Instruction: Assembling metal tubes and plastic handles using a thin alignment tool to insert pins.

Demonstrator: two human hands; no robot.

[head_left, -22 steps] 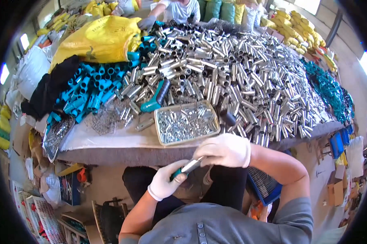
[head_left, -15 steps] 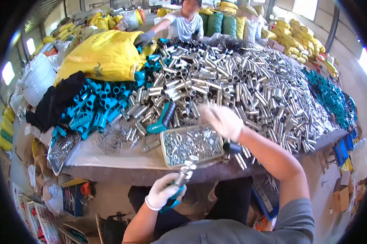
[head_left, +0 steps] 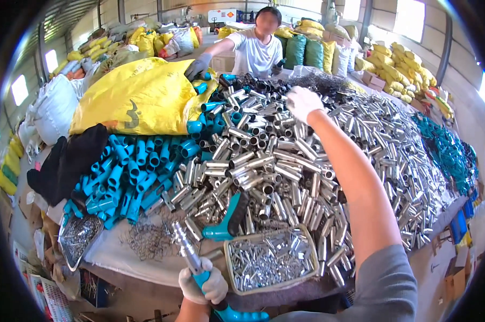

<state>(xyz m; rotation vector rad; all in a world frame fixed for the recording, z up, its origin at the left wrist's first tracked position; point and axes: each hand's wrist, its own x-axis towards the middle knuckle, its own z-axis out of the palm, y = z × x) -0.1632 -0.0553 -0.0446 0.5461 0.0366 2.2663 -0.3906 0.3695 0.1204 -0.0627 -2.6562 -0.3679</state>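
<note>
My left hand [head_left: 202, 284], in a white glove, is closed around a teal-handled tool [head_left: 200, 278] with a stepped silver metal barrel pointing up and away. The tool's lower end, black and teal, shows below the hand. My right hand [head_left: 304, 104], also white-gloved, is stretched far out over the back of the pile of metal tubes [head_left: 285, 155], near some black tube pieces [head_left: 264, 86]. Its fingers are turned away, so their grip is hidden. A teal and black pistol-shaped handle [head_left: 229, 220] lies before the pile.
A tray of small metal parts [head_left: 272, 260] stands at the table's near edge. Teal tubes [head_left: 140, 166] heap up at left, beneath a yellow sack [head_left: 140, 102] and beside black cloth [head_left: 70, 161]. Across the table, a person [head_left: 256, 51] has a grey-gloved hand on the sack.
My right hand has moved from above the tray's back edge to the far side of the pile. My left hand and the tool have moved left and closer to the table edge. The view has shifted.
</note>
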